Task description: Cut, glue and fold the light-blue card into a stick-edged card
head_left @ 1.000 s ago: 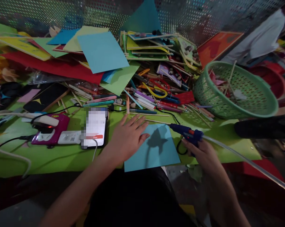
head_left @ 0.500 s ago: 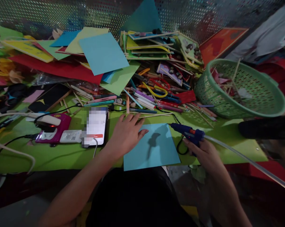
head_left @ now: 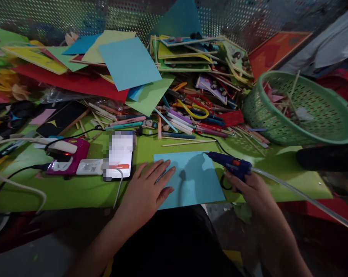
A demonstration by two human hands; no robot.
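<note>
1. The left hand (head_left: 150, 188) lies open and flat, fingers spread on the near-left part of the blue paper sheet (head_left: 197, 181), pinning it to the green surface (head_left: 75, 190).
2. The right hand (head_left: 250, 188) is closed around the grip of a blue glue gun (head_left: 231, 164). Its nozzle sits just off the sheet's far right corner, and a clear glue stick (head_left: 292, 189) trails behind.
3. The sheet looks bare, with no glue and nothing stuck on it.
4. Writing: the phone (head_left: 120, 154) screen is blurred, and the code label on the white pack (head_left: 90, 166) beside it is too small to read.
</note>
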